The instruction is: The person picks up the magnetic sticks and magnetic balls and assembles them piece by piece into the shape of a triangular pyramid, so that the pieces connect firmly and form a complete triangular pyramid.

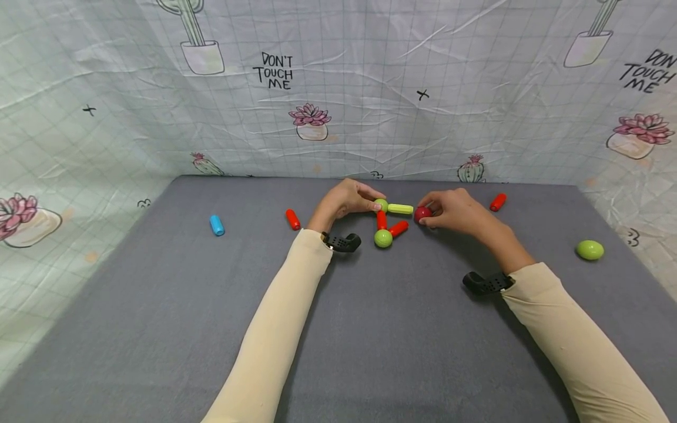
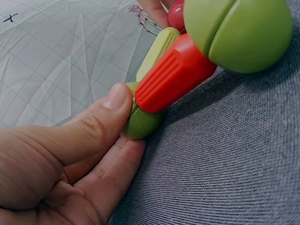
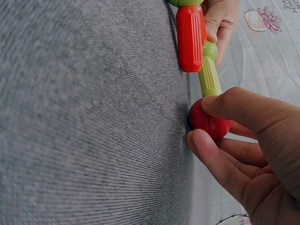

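Note:
My left hand (image 1: 347, 198) pinches a green ball (image 2: 143, 123) between thumb and fingers. From that ball a yellow-green rod (image 1: 400, 208) points right, and a red rod (image 2: 176, 75) runs toward a second green ball (image 1: 383, 238) nearer me. Another red rod (image 3: 190, 40) sticks out from this second ball at a slant. On the right, my right hand (image 1: 453, 210) holds a red ball (image 3: 209, 120) between thumb and fingertips, at the free end of the yellow-green rod. Whether the red ball touches the rod or is joined to it, I cannot tell.
On the grey cloth-covered table (image 1: 370, 341) lie a blue rod (image 1: 217, 225) far left and a red rod (image 1: 292, 220) beside my left wrist. Another loose red rod (image 1: 498, 202) is behind my right hand, and a green oval piece (image 1: 589, 249) sits at the right. A printed curtain (image 1: 370, 76) hangs behind.

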Demonstrator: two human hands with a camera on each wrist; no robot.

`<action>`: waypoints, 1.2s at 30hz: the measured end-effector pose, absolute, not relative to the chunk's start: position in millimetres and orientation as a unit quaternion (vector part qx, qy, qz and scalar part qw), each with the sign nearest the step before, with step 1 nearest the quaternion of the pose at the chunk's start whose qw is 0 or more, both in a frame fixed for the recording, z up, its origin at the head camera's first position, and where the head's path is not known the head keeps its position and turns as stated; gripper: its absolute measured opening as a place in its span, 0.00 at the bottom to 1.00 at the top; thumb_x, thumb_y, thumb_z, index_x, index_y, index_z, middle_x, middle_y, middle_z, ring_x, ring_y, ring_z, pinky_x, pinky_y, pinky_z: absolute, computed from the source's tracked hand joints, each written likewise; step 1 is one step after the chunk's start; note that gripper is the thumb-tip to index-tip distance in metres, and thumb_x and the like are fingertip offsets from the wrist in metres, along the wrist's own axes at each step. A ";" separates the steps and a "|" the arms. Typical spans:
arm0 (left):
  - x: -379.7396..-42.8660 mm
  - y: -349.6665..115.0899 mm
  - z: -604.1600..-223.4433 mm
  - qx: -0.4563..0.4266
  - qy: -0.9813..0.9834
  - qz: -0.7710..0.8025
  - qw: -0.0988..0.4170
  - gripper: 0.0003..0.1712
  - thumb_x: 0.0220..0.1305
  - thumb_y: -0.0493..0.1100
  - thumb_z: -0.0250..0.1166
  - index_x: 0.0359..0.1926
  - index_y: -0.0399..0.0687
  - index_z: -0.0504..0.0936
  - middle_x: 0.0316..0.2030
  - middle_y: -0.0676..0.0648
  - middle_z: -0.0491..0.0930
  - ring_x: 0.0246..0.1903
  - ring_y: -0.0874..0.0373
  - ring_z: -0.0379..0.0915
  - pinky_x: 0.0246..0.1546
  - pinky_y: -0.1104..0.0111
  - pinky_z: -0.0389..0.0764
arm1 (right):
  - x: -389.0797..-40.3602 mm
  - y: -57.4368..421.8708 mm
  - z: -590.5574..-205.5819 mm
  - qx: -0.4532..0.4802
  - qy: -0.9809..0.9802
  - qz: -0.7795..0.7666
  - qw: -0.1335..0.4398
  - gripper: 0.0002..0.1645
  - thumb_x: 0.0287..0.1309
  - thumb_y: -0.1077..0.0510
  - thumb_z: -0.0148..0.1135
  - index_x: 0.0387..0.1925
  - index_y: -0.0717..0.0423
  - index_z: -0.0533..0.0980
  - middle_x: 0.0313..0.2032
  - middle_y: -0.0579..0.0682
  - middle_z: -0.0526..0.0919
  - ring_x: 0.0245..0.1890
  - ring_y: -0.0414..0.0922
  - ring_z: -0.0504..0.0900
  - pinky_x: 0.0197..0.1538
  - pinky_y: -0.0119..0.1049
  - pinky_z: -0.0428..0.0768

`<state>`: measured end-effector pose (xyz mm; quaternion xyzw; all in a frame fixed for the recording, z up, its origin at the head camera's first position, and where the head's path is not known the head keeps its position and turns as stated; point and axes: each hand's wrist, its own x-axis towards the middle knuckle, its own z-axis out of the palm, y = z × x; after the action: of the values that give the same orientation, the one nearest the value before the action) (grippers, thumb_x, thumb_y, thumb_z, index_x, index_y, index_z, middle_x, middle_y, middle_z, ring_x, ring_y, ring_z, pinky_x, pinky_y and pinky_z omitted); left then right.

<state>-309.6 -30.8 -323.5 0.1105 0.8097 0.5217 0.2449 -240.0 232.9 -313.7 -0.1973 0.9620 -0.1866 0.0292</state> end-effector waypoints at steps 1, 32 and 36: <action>-309.5 -31.0 -323.7 0.111 0.810 0.521 0.245 0.16 0.59 0.40 0.76 0.49 0.51 0.91 0.46 0.51 0.89 0.43 0.60 0.79 0.46 0.70 0.80 | -240.2 232.9 -313.9 -0.198 0.962 -0.188 0.030 0.21 0.60 0.57 0.72 0.53 0.62 0.82 0.42 0.60 0.89 0.40 0.51 0.87 0.41 0.46 0.84; -311.6 -31.4 -326.6 0.116 0.815 0.516 0.239 0.16 0.58 0.42 0.77 0.48 0.52 0.92 0.47 0.53 0.88 0.47 0.60 0.78 0.45 0.72 0.78 | -233.5 220.7 -318.1 -0.334 0.926 -0.174 0.008 0.20 0.60 0.60 0.73 0.55 0.56 0.84 0.55 0.59 0.83 0.54 0.56 0.80 0.55 0.55 0.78; -311.5 -31.5 -326.1 0.113 0.813 0.518 0.240 0.15 0.58 0.41 0.77 0.48 0.53 0.92 0.46 0.53 0.89 0.47 0.60 0.78 0.45 0.72 0.78 | -231.8 214.9 -322.2 -0.333 0.927 -0.173 0.009 0.19 0.61 0.59 0.73 0.54 0.55 0.84 0.54 0.59 0.82 0.54 0.57 0.80 0.56 0.55 0.77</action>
<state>-311.5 -31.5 -326.1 0.1130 0.8132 0.5179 0.2402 -231.8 214.9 -322.2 -0.3332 0.9268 -0.1733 0.0089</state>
